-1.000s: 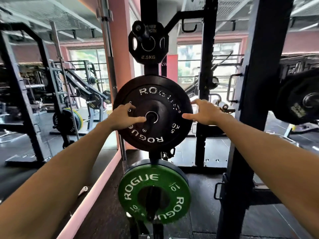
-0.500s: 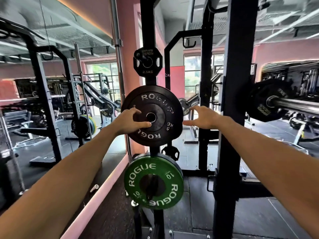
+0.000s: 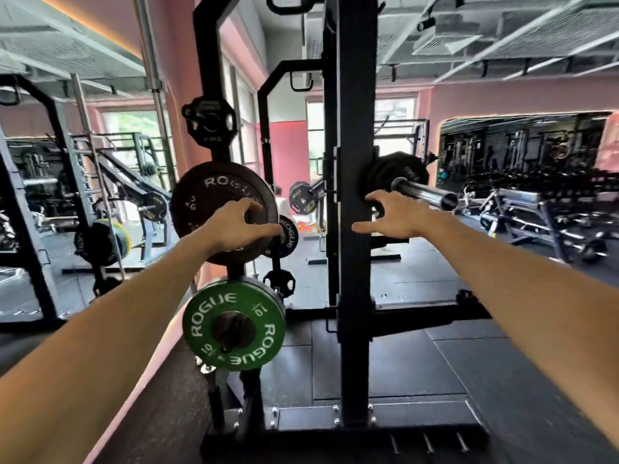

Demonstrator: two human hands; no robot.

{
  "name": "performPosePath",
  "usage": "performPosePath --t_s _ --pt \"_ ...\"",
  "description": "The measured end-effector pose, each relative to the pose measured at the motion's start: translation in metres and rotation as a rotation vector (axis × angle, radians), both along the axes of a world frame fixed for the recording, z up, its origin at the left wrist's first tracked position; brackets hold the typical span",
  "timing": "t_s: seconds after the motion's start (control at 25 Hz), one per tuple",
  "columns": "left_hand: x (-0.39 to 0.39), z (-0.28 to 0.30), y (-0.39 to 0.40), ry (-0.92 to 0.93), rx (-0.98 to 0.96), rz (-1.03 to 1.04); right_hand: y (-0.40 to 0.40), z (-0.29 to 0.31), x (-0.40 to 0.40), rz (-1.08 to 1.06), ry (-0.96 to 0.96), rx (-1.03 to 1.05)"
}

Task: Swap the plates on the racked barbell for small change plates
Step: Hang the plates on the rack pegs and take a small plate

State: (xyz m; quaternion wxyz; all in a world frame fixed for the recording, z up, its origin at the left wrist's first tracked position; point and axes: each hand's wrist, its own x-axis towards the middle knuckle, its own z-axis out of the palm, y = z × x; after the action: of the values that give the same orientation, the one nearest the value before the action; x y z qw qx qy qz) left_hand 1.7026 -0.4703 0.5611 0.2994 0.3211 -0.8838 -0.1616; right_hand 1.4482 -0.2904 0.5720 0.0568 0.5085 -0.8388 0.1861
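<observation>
Fingers [image 3: 249,209] of the left hand [image 3: 234,226] lie spread on the black plate [image 3: 214,195] racked above the green plate [image 3: 234,324]; the right hand [image 3: 395,216] hangs open, empty, just beside the barbell [image 3: 422,192].

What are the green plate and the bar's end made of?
Green plate: probably rubber, given its matte, dull colour and white printed lettering. Bar end: bright polished metal, likely chromed steel, with sharp mirror-like highlights along the sleeve.

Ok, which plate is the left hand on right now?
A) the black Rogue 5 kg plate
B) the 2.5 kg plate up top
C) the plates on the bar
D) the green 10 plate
A: the left hand rests on the face of the black Rogue 5 kg plate, above the green 10 plate.
</observation>
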Motion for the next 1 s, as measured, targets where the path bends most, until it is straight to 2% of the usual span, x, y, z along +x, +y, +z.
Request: performPosePath --t_s 0.24,0.48,0.72,1.0 --pt "-0.098 0.010 0.064 -0.033 -0.013 -0.086 0.081 0.010 -0.084 -0.082 0.009 -0.041" --pt "-0.227 0.002 0.111 0.031 0.002 -0.097 0.132 0.012 -0.201 -0.101 0.035 -0.016" --pt "-0.292 -0.005 0.116 0.045 0.040 -0.030 0.142 0.007 -0.284 -0.085 -0.025 -0.035" --pt "-0.345 0.003 0.085 0.010 -0.016 0.057 0.120 0.000 -0.335 -0.104 -0.069 -0.050"
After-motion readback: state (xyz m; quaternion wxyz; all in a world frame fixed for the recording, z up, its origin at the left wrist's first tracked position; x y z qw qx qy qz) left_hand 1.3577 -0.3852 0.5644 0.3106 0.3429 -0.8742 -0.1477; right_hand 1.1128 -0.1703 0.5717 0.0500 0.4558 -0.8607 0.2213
